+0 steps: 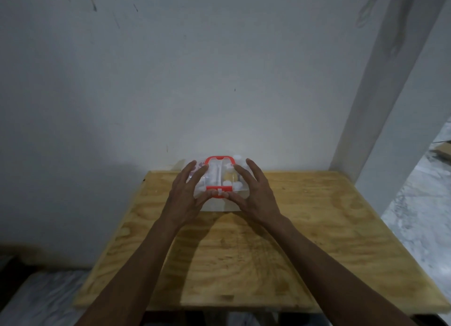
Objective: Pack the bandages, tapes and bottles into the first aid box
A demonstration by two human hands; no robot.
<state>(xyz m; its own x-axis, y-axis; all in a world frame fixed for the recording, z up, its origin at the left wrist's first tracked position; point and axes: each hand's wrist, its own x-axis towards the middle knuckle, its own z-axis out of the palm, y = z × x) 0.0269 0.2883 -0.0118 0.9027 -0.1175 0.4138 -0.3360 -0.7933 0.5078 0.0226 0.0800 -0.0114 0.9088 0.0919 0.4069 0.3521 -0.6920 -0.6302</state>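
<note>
Both hands frame the first aid box (pixel 218 179) mid-frame, lid down. Left hand (pixel 186 196) and right hand (pixel 256 196) spread-fingered, thumbs apparently pressing its red latch (pixel 218 189).

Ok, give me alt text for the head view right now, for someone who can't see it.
Two bare hands, left hand and right hand, rest on a clear plastic first aid box with a red handle and red front latch, thumbs at the latch. The box sits at the far edge of a bare plywood table against a white wall; white items show faintly inside.
</note>
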